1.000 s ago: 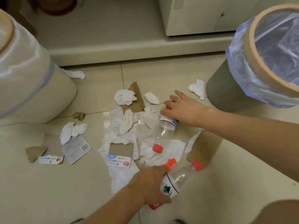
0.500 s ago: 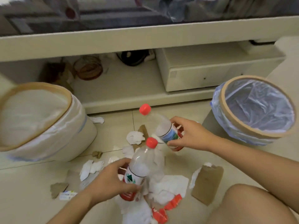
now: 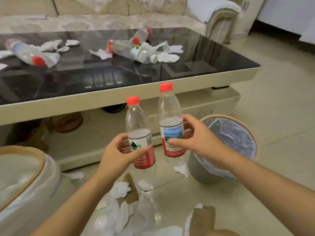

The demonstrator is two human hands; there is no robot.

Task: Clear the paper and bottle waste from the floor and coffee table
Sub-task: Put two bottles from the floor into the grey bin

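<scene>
Both raised since: clear red-capped bottles (image 3: 140, 133) upright in hands (image 3: 117, 154).

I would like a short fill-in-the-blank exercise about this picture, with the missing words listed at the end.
1. The left hand and the right hand each hold one upright ____.
2. The caps of both held bottles, left one and right one, are ____ in colour.
3. The bin with the bluish liner stands on the person's ____ side.
4. More bottles lie on the dark glass top of the coffee ____.

Missing words: bottle; red; right; table
</scene>
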